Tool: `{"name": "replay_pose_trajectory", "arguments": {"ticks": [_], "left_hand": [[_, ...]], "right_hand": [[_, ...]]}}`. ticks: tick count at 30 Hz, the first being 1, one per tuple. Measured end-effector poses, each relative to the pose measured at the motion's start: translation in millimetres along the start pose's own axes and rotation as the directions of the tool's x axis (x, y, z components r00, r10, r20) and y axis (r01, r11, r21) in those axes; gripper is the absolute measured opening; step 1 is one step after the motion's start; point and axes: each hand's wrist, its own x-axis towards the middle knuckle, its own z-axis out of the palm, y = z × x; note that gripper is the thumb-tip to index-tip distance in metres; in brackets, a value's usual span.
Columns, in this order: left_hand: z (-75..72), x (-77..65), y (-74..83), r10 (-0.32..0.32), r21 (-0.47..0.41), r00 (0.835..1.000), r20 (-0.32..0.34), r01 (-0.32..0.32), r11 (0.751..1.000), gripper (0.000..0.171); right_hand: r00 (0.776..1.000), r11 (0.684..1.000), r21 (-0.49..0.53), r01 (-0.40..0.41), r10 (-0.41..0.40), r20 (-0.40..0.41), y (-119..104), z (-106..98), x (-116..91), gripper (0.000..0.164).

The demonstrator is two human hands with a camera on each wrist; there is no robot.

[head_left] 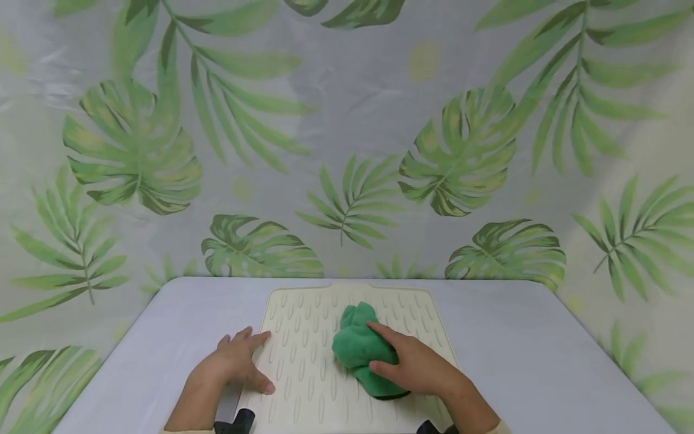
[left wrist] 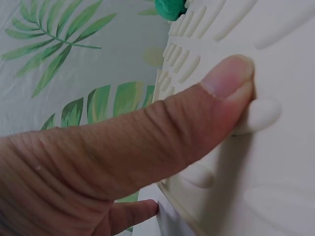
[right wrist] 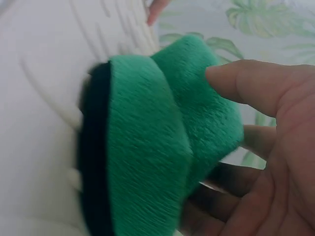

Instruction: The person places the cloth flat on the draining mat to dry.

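A soft green plush bundle [head_left: 362, 346] with a dark underside sits on a cream board with raised ridges [head_left: 298, 361]. Its exact kind cannot be told. My right hand [head_left: 417, 364] holds it from the right; in the right wrist view the thumb [right wrist: 241, 83] lies on the green plush [right wrist: 147, 142] and the fingers go behind it, partly hidden. My left hand [head_left: 230, 364] is spread over the board's left edge, away from the plush. In the left wrist view the left thumb [left wrist: 197, 108] rests on the ridged surface, and another fingertip reaches past the rim.
The board lies on a white table [head_left: 515, 337]. Behind the table hangs a pale curtain with green leaf prints [head_left: 352, 120]. Black wrist mounts [head_left: 235, 422] show at the bottom edge of the head view.
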Motion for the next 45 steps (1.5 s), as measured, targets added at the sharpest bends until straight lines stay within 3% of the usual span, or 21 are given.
{"name": "replay_pose_trajectory", "arguments": {"ticks": [5,10,18,28,38,45], "left_hand": [[0.9,-0.7,-0.3,-0.001,-0.008,1.0,-0.008,0.001,1.0,0.118],[2.9,-0.8,-0.1,-0.018,-0.015,1.0,0.008,0.018,1.0,0.119],[2.0,-0.2,-0.8,-0.009,-0.006,0.999,0.032,0.01,1.0,0.118],[-2.0,0.1,1.1,0.019,0.001,1.0,0.02,-0.019,1.0,0.116],[-5.0,-2.5,0.1,0.104,0.036,0.993,-0.055,-0.102,0.994,0.11],[-6.8,-7.7,3.2,0.138,-0.015,0.985,-0.101,-0.141,0.99,0.106]], "right_hand": [[0.999,0.996,0.079,0.047,-0.045,-0.029,0,-17,-6,0.075],[0.998,0.992,0.121,0.033,-0.025,-0.064,2,-33,-17,0.073],[0.982,0.995,0.08,-0.064,0.078,-0.174,10,-53,-28,0.067],[0.953,0.988,-0.018,-0.154,0.143,-0.267,26,-80,-40,0.063],[0.929,0.972,-0.102,-0.21,0.165,-0.332,42,-96,-52,0.062],[0.906,0.949,-0.159,-0.273,0.198,-0.374,53,-103,-58,0.064]]}}
